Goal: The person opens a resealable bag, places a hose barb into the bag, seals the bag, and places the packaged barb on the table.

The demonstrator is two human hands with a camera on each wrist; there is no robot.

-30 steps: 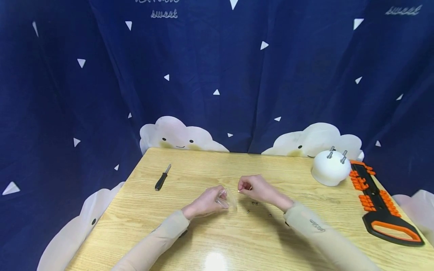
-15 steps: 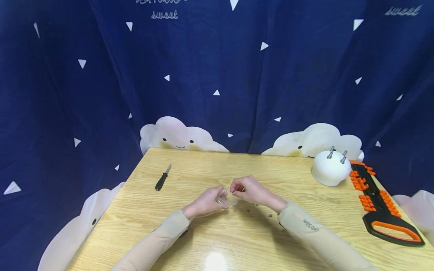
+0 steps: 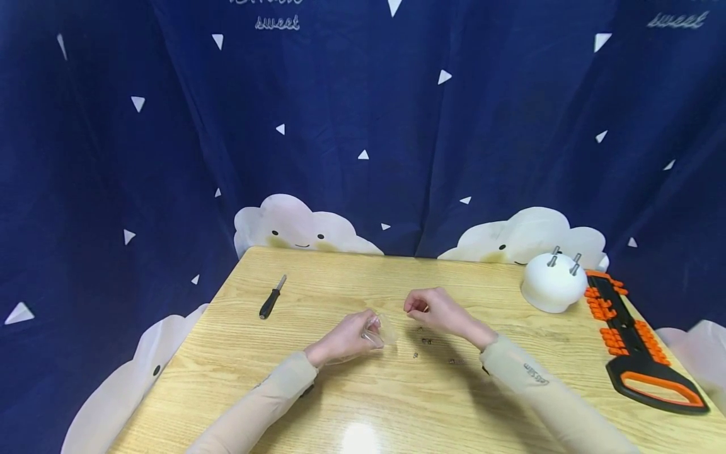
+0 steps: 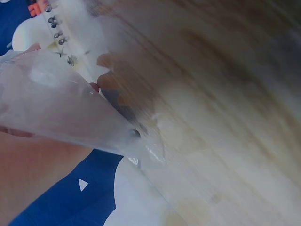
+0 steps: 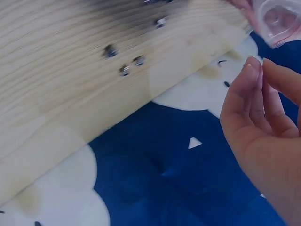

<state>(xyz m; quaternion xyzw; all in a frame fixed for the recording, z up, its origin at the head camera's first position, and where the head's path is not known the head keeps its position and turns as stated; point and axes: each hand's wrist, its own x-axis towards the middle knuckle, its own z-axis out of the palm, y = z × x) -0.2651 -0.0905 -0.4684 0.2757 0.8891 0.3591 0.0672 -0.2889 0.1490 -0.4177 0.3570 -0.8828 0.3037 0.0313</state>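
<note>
My left hand (image 3: 347,337) grips a clear plastic bag (image 4: 56,101), holding its mouth apart above the middle of the table. Near the bag's lower corner, a small dark piece shows through the film in the left wrist view. My right hand (image 3: 439,311) hovers just right of the bag (image 3: 387,331). Its fingers are loosely bent, with thumb and fingertips close together, and I see nothing between them. Several small metal pieces (image 3: 426,341), perhaps screws, lie scattered on the table below the right hand; more of these metal pieces (image 5: 124,70) show in the right wrist view.
A black-handled screwdriver (image 3: 271,304) lies at the left of the wooden table (image 3: 317,277). At the back right stands a white round part (image 3: 547,287) with metal pins on top. Beside it lies a black and orange tool (image 3: 629,334) with a looped handle. A dark blue curtain (image 3: 340,126) hangs behind.
My right hand moved left to the bag's mouth, then back to the right. A small bright bit at its fingertips one second ago is no longer visible there. The left hand stayed still.
</note>
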